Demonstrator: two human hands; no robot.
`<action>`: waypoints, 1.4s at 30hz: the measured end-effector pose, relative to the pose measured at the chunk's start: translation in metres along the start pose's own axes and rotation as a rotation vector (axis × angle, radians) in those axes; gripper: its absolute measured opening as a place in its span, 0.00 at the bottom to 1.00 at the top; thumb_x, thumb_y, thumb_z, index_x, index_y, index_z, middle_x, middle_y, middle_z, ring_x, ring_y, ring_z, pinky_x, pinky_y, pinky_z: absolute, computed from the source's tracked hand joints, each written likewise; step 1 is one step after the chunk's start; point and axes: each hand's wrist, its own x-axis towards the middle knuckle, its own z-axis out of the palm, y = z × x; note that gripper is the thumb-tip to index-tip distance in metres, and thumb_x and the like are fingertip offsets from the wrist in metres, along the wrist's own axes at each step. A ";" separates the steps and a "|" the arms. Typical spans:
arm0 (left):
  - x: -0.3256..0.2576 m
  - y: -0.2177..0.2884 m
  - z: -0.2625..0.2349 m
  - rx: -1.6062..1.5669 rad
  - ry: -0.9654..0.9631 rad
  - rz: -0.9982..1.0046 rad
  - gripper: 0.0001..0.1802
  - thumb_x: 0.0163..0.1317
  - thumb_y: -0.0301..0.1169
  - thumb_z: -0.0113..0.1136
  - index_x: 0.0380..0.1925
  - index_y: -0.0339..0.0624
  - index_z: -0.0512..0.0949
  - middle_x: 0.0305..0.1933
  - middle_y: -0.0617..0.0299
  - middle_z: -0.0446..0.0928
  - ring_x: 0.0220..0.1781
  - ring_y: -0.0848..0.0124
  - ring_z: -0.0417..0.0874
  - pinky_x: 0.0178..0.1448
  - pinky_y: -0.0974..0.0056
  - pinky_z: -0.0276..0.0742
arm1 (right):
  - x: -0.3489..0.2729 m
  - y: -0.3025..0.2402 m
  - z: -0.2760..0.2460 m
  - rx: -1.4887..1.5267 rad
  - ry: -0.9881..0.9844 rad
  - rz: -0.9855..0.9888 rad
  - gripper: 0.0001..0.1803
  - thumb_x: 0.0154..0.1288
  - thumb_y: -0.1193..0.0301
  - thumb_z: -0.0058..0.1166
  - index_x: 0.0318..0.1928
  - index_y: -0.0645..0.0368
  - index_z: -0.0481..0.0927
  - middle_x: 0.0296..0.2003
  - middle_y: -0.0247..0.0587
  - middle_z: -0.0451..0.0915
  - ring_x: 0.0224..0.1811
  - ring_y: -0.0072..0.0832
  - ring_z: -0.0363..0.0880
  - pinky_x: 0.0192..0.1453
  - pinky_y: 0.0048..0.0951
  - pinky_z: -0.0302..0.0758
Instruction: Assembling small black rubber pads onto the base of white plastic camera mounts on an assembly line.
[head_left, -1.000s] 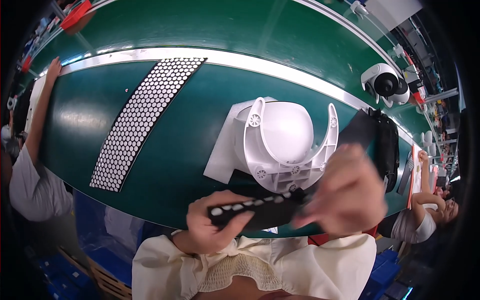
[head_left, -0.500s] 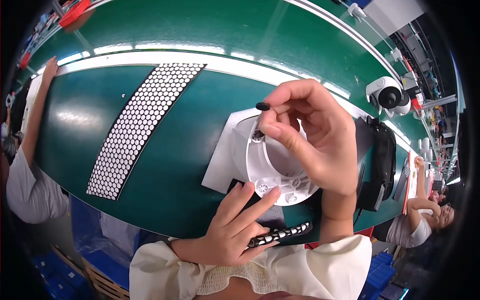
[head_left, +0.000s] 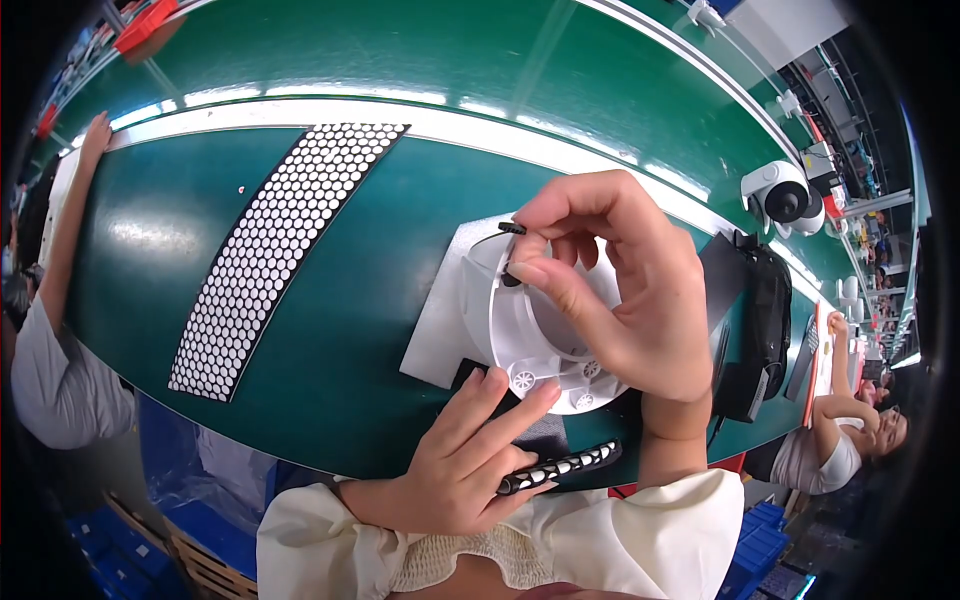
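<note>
A small black round pad (head_left: 512,228) is pinched between the thumb and forefinger of my right hand (head_left: 640,290), above the rim of a white plastic housing (head_left: 481,305). Under my right thumb, a dark spot (head_left: 511,280) shows at a round seat on the housing; the thumb partly hides it. My left hand (head_left: 460,465) grips a curled strip of pads (head_left: 572,467), black with white dots, and two of its fingers rest against the housing's near edge. Round ribbed seats (head_left: 523,381) show on that near side. Beneath the housing lies a white foam sheet (head_left: 428,335).
A long black sheet with rows of white dots (head_left: 270,260) lies to the left on the green table (head_left: 140,300). Black parts (head_left: 765,330) sit at the right. White camera-like devices (head_left: 785,195) stand on the far belt (head_left: 400,50). Co-workers' arms (head_left: 72,215) reach in at both sides.
My right hand has lowered slightly toward the housing's rim, and the black pad in it has tilted and moved a little left and down. My left hand has barely moved.
</note>
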 end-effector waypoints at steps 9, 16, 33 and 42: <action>0.001 -0.002 -0.003 -0.081 -0.033 -0.026 0.11 0.48 0.30 0.60 0.21 0.36 0.69 0.56 0.48 0.66 0.66 0.50 0.52 0.62 0.52 0.57 | -0.001 -0.001 0.004 -0.126 0.042 -0.098 0.13 0.45 0.85 0.57 0.35 0.65 0.73 0.27 0.35 0.76 0.28 0.17 0.71 0.31 0.15 0.66; 0.000 -0.003 -0.002 -0.100 -0.032 -0.019 0.11 0.47 0.29 0.61 0.22 0.34 0.69 0.56 0.46 0.65 0.66 0.49 0.52 0.61 0.51 0.59 | -0.004 -0.002 -0.002 -0.719 -0.183 -0.478 0.13 0.40 0.78 0.57 0.31 0.63 0.76 0.24 0.36 0.76 0.25 0.23 0.72 0.26 0.21 0.67; 0.000 -0.005 0.009 0.048 0.044 0.068 0.10 0.49 0.27 0.57 0.22 0.30 0.69 0.54 0.46 0.67 0.63 0.47 0.56 0.58 0.55 0.66 | 0.001 -0.006 -0.005 0.607 -0.079 0.377 0.31 0.61 0.74 0.40 0.61 0.69 0.46 0.48 0.64 0.68 0.49 0.42 0.72 0.52 0.31 0.68; 0.000 -0.004 0.012 0.138 0.036 0.087 0.09 0.51 0.25 0.53 0.20 0.28 0.70 0.53 0.48 0.69 0.63 0.47 0.57 0.60 0.59 0.64 | 0.011 0.014 -0.006 0.777 -0.378 0.481 0.30 0.60 0.81 0.40 0.61 0.69 0.46 0.45 0.56 0.72 0.50 0.38 0.72 0.56 0.32 0.65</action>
